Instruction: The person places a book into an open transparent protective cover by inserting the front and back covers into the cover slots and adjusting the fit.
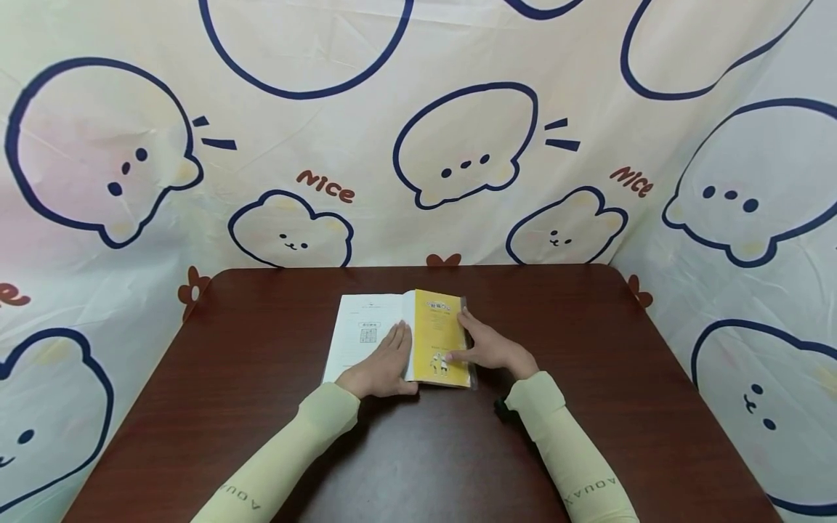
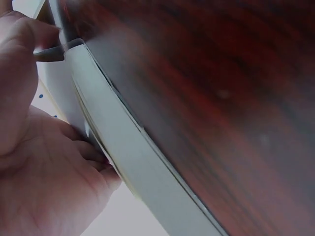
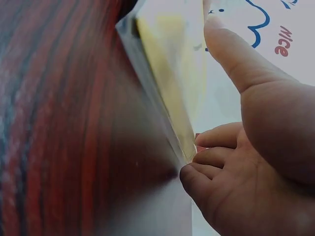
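Where the printed cloth (image 1: pixel 458 109) hangs as a backdrop, covered in round cartoon faces outlined in dark blue and the word "Nice" in red, a dark reddish-brown table (image 1: pixel 261 407) stands in front of it with the cloth wrapping around its left and right sides. Near the middle of the table, a little toward the far edge, lies an open book (image 1: pixel 399 334): its left page is white with a small printed grid, and its right side is a yellow leaf with small drawings, edged by a clear plastic cover. Both arms reach in from the near edge in pale yellow-green sleeves (image 1: pixel 307 428) with lettering near the elbows. The left hand (image 1: pixel 386 363) lies flat on the white page just beside the gutter, its fingers straight and pressed together, palm down on the paper; in the left wrist view the thumb rests against the book's pale edge above the wood. The right hand (image 1: pixel 487 345) rests at the right edge of the yellow leaf, thumb laid across the yellow paper and the other fingers (image 3: pixel 202 179) curled under the edge, so the leaf and its clear cover are pinched between them; the right wrist view shows that edge lifted a little off the table. The two hands are near each other, with the yellow leaf between them.
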`<move>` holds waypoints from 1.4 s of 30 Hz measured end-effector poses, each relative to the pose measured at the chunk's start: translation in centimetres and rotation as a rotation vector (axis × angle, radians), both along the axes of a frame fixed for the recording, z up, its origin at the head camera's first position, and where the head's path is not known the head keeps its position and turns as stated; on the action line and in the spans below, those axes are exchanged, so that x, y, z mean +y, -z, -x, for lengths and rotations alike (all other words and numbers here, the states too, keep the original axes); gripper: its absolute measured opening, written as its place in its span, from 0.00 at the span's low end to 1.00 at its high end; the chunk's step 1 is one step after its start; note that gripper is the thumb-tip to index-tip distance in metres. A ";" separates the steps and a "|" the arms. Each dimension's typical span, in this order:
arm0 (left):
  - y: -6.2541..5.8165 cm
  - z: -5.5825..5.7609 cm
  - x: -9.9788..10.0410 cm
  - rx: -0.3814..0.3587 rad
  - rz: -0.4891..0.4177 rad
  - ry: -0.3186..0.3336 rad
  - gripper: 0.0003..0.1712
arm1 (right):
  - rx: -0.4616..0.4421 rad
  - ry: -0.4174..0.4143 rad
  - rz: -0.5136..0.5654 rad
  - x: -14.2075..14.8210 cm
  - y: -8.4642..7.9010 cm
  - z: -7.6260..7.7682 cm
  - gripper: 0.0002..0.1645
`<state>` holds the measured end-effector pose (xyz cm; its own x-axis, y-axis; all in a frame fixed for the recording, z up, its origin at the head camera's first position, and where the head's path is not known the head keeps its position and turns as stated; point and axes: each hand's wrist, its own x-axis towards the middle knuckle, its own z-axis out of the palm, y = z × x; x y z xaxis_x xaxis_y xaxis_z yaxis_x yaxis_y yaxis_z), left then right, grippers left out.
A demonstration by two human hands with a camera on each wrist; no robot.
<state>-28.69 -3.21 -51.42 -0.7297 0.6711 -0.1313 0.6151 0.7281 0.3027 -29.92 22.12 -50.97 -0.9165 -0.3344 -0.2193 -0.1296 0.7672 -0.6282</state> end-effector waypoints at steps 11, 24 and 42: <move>-0.2 0.1 0.2 0.044 0.035 -0.001 0.66 | -0.012 0.003 -0.026 -0.1 -0.1 -0.1 0.64; -2.8 3.0 -1.0 -0.233 -0.114 -0.127 0.51 | -0.018 0.006 -0.009 0.1 0.0 0.0 0.65; -1.0 4.2 0.3 -0.103 0.108 -0.077 0.43 | -0.005 -0.021 -0.046 0.2 0.1 -0.1 0.66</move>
<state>-32.88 -2.94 -50.42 -0.7576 0.5915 -0.2761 0.5257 0.8036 0.2790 -29.82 22.27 -51.11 -0.9081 -0.3434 -0.2399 -0.1429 0.7923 -0.5931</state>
